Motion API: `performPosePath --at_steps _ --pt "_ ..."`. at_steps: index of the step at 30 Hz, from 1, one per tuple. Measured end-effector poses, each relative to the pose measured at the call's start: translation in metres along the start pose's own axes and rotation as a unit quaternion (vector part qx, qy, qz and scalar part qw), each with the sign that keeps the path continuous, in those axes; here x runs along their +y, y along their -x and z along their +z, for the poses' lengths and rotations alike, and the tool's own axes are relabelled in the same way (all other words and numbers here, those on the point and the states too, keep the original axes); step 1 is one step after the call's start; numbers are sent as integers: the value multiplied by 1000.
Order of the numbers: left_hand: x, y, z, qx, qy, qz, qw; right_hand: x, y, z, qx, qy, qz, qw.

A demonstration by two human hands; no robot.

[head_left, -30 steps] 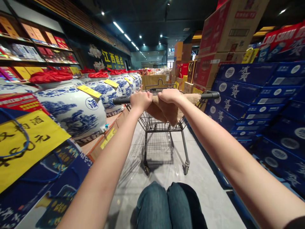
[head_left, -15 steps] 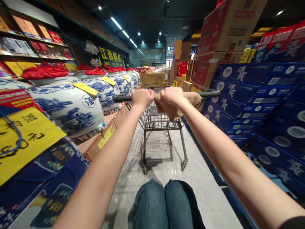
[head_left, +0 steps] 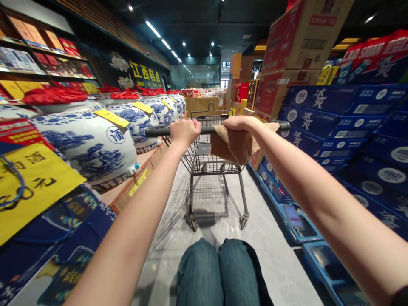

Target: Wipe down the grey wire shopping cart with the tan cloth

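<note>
Straight ahead stands a metal shopping cart (head_left: 207, 163) with a dark handle bar (head_left: 156, 131). My left hand (head_left: 185, 132) is closed round the left half of that bar. On the bar's right half a brown cloth (head_left: 231, 144) is draped, its loose part hanging down in front of the cart's basket. My right hand (head_left: 242, 123) is closed over the cloth and the bar beneath it, with its fingertips mostly hidden. The cart's basket shows nothing I can make out inside.
Large blue-and-white jars (head_left: 86, 144) with red cloth tops line the left side, beside a yellow price sign (head_left: 38, 187). Stacked blue boxes (head_left: 318, 114) and taller cartons (head_left: 290, 55) rise on the right. Blue pallets (head_left: 306, 236) border the tiled floor (head_left: 267, 255).
My right hand has slid a little to the right along the bar, and its wrist is turned more. The cloth now hangs wider and more spread out. My left hand keeps its grip.
</note>
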State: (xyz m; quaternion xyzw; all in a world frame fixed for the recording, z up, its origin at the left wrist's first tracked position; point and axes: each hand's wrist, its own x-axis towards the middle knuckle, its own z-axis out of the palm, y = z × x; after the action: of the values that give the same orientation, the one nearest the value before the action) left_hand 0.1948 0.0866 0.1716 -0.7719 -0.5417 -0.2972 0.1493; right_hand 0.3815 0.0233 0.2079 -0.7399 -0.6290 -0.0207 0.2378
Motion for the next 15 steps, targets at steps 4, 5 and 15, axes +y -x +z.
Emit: performPosePath --at_steps 4,5,15 --pt "4 0 0 4 -6 9 1000 -40 14 37 103 59 -47 992" --pt "5 0 -1 5 -7 11 1000 -50 16 46 140 77 -42 986" --pt "-10 -1 -2 -8 -16 21 1000 0 32 34 168 191 -84 963"
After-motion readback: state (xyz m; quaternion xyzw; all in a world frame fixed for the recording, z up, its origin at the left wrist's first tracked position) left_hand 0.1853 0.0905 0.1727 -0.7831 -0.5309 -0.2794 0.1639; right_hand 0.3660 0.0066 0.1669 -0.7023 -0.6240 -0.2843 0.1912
